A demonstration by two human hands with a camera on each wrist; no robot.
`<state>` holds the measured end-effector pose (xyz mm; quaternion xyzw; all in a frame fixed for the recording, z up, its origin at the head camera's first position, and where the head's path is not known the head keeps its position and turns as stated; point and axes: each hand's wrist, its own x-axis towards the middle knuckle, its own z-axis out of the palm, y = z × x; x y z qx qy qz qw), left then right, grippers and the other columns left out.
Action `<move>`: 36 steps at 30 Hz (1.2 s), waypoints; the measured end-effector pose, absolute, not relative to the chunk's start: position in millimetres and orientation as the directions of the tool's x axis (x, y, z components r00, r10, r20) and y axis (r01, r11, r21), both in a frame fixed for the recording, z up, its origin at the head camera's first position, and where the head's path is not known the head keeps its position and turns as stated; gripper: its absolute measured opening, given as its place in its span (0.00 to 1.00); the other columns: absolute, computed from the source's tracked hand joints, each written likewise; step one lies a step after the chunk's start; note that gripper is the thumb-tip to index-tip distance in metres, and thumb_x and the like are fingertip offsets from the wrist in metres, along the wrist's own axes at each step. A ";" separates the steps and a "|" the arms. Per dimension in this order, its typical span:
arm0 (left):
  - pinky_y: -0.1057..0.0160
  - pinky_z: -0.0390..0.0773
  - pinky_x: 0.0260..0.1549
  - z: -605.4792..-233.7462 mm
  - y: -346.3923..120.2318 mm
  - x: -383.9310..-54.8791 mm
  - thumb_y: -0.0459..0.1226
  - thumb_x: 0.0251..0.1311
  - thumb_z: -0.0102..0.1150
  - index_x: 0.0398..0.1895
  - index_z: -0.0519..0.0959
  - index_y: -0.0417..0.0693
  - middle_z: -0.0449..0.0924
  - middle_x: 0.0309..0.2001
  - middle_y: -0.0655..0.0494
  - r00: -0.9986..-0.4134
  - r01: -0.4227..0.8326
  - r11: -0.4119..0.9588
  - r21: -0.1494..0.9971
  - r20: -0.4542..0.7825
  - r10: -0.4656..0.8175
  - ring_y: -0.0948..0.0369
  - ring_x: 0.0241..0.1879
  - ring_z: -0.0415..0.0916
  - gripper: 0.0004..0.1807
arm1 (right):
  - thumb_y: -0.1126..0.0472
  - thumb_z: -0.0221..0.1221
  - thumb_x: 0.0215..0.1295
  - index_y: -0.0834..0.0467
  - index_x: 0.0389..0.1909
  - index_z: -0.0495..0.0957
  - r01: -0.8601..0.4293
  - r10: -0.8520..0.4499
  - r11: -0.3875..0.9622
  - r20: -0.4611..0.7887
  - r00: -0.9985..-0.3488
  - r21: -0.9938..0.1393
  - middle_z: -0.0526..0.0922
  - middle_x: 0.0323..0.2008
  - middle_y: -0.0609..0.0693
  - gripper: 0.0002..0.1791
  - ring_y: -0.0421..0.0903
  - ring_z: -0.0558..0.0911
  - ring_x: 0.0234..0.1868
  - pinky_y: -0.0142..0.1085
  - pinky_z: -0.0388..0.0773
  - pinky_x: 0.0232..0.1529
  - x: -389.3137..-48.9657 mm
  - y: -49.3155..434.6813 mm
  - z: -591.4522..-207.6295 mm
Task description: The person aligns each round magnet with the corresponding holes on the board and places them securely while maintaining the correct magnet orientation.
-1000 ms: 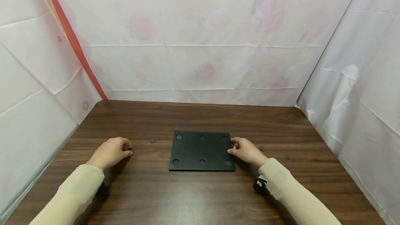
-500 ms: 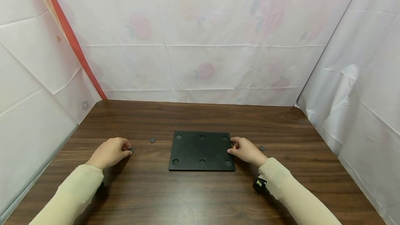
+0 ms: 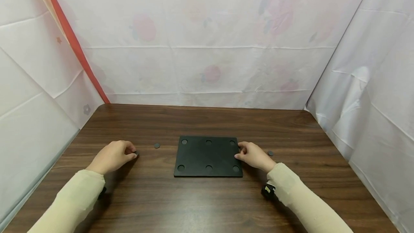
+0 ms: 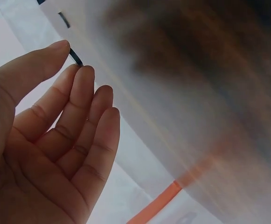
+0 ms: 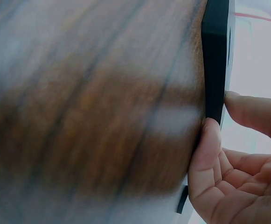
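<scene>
In the head view, my left hand (image 3: 112, 156) pinches a small dark disc (image 3: 137, 153) between thumb and fingertips. The left wrist view shows that disc (image 4: 75, 57) edge-on, just above the table. My right hand (image 3: 254, 156) holds the right edge of a flat black board (image 3: 207, 155). From the right wrist, the thumb lies on the board's top face and the index finger against its side. Round recesses run in two rows along the board; whether the far left one is filled I cannot tell.
Another dark disc (image 3: 156, 145) lies between my left hand and the board. A further disc (image 3: 270, 153) lies right of my right hand. The brown wooden table (image 3: 207, 204) is bordered by white printed curtains (image 3: 210, 56) at the back and sides.
My left hand has lifted slightly, with the disc tilted up in its fingertips. My right hand and the board stay in place.
</scene>
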<state>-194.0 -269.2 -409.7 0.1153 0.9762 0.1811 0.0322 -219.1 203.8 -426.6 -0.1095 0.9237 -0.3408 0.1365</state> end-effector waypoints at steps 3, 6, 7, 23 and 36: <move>0.52 0.80 0.31 -405.9 -265.3 -193.4 0.40 0.60 0.65 0.40 0.83 0.42 0.85 0.36 0.50 -0.971 0.223 0.906 0.360 -0.003 0.240 0.56 0.34 0.81 0.11 | 0.59 0.62 0.67 0.66 0.67 0.66 -0.109 -0.297 0.741 -0.178 -0.938 -0.662 0.76 0.23 0.49 0.31 0.42 0.67 0.19 0.34 0.65 0.24 -219.2 204.1 -426.8; 0.52 0.80 0.32 -401.1 -260.1 -192.5 0.39 0.60 0.65 0.39 0.83 0.41 0.85 0.35 0.50 -0.967 0.241 0.896 0.373 0.016 0.254 0.56 0.34 0.81 0.10 | 0.59 0.62 0.67 0.66 0.68 0.66 -0.110 -0.297 0.742 -0.177 -0.938 -0.662 0.76 0.23 0.49 0.31 0.42 0.68 0.19 0.34 0.65 0.24 -219.3 204.0 -426.9; 0.51 0.80 0.32 -399.4 -258.0 -192.1 0.39 0.60 0.65 0.39 0.83 0.41 0.85 0.35 0.50 -0.966 0.248 0.891 0.379 0.021 0.259 0.55 0.34 0.81 0.10 | 0.59 0.62 0.67 0.66 0.67 0.66 -0.111 -0.297 0.742 -0.176 -0.939 -0.661 0.76 0.23 0.49 0.31 0.42 0.68 0.19 0.34 0.65 0.24 -219.4 204.0 -427.0; 0.50 0.83 0.38 -390.2 -226.7 -195.6 0.35 0.62 0.62 0.42 0.83 0.39 0.86 0.38 0.48 -0.955 0.296 0.838 0.459 0.116 0.274 0.52 0.39 0.84 0.09 | 0.59 0.62 0.67 0.67 0.67 0.67 -0.123 -0.304 0.748 -0.172 -0.937 -0.652 0.76 0.23 0.48 0.31 0.41 0.67 0.19 0.33 0.65 0.23 -218.6 205.7 -427.2; 0.55 0.83 0.36 -389.5 -193.8 -206.9 0.36 0.63 0.62 0.42 0.83 0.43 0.85 0.38 0.51 -0.946 0.323 0.796 0.512 0.153 0.285 0.58 0.38 0.82 0.08 | 0.59 0.62 0.66 0.67 0.67 0.67 -0.112 -0.298 0.743 -0.177 -0.938 -0.660 0.76 0.24 0.49 0.31 0.42 0.68 0.19 0.33 0.65 0.23 -219.0 204.6 -427.3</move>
